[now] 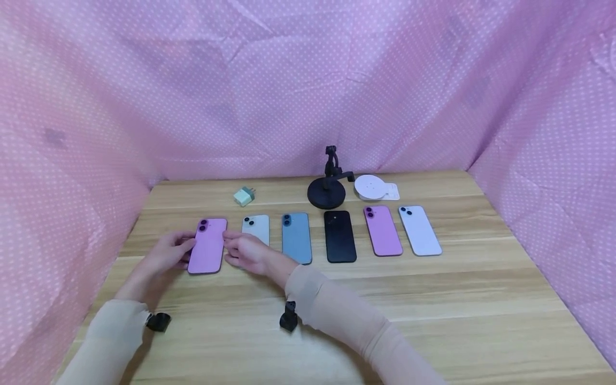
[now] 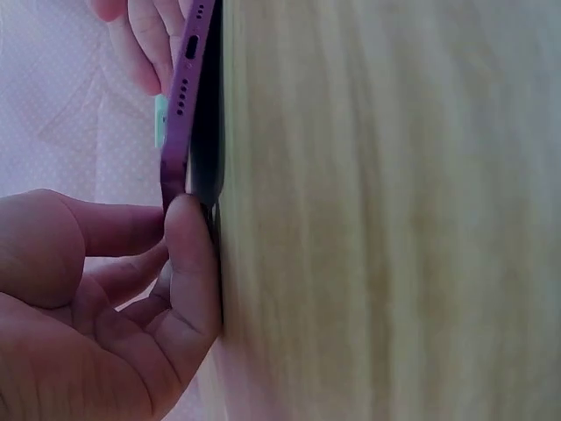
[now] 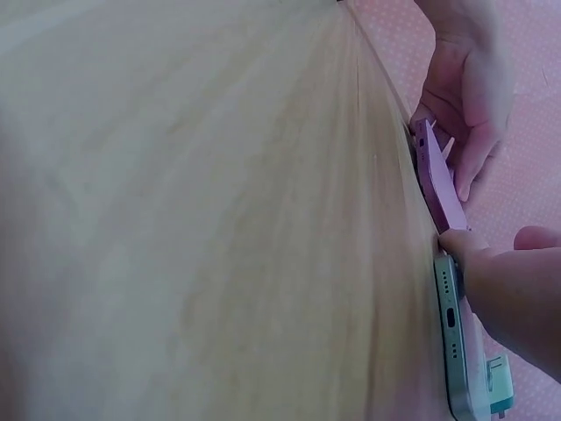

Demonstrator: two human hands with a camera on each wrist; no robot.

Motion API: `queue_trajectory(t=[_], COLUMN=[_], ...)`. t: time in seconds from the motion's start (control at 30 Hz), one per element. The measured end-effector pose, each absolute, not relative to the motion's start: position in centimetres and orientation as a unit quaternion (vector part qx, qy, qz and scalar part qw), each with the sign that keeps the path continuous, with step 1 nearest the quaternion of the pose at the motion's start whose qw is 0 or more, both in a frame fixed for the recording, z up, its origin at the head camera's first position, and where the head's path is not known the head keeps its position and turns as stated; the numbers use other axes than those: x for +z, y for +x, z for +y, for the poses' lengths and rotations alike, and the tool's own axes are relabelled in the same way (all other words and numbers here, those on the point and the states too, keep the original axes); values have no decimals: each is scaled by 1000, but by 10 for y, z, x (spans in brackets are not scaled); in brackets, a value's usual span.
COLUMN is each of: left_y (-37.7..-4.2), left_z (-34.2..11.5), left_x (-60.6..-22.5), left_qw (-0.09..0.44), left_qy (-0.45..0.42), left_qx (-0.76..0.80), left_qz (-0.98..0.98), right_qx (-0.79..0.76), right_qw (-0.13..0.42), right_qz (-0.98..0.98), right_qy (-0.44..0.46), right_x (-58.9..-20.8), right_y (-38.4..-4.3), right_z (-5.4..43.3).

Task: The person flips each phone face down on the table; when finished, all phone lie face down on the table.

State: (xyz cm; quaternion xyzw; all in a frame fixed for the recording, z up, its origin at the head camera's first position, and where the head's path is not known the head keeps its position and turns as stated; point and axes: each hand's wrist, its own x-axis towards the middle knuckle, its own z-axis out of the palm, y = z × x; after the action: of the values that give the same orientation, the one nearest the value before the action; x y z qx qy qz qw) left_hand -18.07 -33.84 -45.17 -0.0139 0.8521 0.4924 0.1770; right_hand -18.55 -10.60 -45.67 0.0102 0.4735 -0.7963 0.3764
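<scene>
A pink smartphone [image 1: 208, 247] lies back up at the left of a row of phones, its two camera lenses at the upper left. My left hand [image 1: 170, 252] grips its left edge, with a fingertip under the near corner in the left wrist view. My right hand [image 1: 250, 254] holds its right edge between thumb and fingers, above part of a white phone [image 1: 257, 224]. From the left wrist, a dark gap shows between the pink phone's near end and the wooden table [image 2: 377, 210], so that end looks slightly raised.
Rightward along the row lie a blue phone [image 1: 297, 238], a black phone [image 1: 339, 238], another pink phone [image 1: 383, 232] and a pale phone [image 1: 420, 232]. Behind them are a light green charger plug [image 1: 244, 197], a black stand [image 1: 326, 193] and a white round disc [image 1: 370, 186]. Pink dotted cloth [image 1: 289, 91] surrounds the table.
</scene>
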Motion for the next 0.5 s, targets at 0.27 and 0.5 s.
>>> queue_trajectory(t=[0.27, 0.5], left_y=[-181, -179], left_z=[-334, -335], left_x=[-452, -451], left_qw=[157, 155], left_qy=[-11, -4], left_qx=[467, 440], left_qz=[870, 885], right_qx=[-783, -769], right_qw=[360, 367], right_qz=[507, 524], right_qy=[5, -5], right_x=[-457, -457], right_y=[-184, -182], right_z=[-109, -109])
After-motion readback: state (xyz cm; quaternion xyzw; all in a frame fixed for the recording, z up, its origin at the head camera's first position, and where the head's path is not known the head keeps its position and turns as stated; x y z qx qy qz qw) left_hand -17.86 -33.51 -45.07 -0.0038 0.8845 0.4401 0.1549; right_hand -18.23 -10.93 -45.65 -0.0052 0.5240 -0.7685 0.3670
